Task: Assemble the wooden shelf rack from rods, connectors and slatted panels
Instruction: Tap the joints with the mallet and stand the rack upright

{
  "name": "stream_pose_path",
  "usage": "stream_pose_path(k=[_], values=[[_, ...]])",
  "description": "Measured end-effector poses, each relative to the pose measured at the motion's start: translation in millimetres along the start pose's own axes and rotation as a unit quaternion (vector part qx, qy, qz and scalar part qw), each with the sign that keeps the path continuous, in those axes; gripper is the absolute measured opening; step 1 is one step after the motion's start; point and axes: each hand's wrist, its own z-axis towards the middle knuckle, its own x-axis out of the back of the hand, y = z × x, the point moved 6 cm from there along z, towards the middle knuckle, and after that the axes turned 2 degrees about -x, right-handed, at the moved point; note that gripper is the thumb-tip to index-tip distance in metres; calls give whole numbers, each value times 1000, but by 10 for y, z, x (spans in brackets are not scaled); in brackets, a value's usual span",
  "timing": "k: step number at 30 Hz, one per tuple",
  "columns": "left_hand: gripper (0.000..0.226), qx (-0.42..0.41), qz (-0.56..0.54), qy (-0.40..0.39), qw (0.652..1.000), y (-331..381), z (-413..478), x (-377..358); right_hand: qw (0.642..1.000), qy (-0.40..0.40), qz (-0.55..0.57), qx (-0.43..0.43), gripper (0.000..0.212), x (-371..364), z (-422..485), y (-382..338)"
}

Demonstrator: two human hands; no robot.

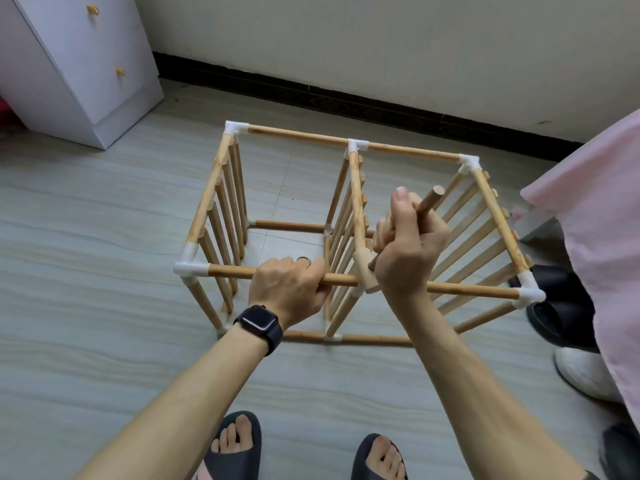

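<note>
The wooden shelf rack (pixel 301 133) lies on its side on the floor, its rods joined by white connectors (pixel 189 268), with three slatted panels standing upright. My left hand (pixel 291 289) grips the near top rod (pixel 228 271) just left of the middle panel. My right hand (pixel 408 251) is shut on the handle of a small wooden mallet (pixel 365 268). The mallet's head rests at the middle joint of that near rod, and its handle end (pixel 434 194) pokes up past my thumb. My right hand hides the connector under the mallet.
A white drawer cabinet (pixel 79 64) stands at the back left by the wall. Pink bedding (pixel 602 237) hangs at the right, with black slippers (pixel 557 306) and a white shoe (pixel 585 375) beneath. My feet in dark slippers (pixel 235 445) are at the bottom.
</note>
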Motion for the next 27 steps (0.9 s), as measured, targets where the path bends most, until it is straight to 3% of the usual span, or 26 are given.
stream_pose_path(k=[2,5,8,10,13,16,20,24,27], values=[[38,4,4,7,1000,-4,-2,4,1000,-5,18,-1,39,-16,32,22],[41,5,4,15,1000,-11,-1,-8,992,-27,75,94,40,27,163,-179],[37,1,-6,5,1000,-17,4,-16,999,-9,-2,30,39,-7,-5,-21],[37,5,-2,5,1000,-11,-6,8,999,-40,-24,21,37,-84,-12,8],[44,9,-13,-4,1000,-12,3,-6,993,-41,42,105,37,-26,133,-220],[42,12,-17,-24,999,-20,-5,-37,998,-11,29,56,35,62,14,-67],[33,-11,-24,-67,997,-26,-9,-31,999,-45,-26,-13,38,53,-92,142],[25,-25,-3,-122,992,-303,-108,-27,998,-19,-31,-57,37,234,-23,102],[24,-19,17,-129,991,-682,-277,86,989,11,-120,-89,53,527,-83,33]])
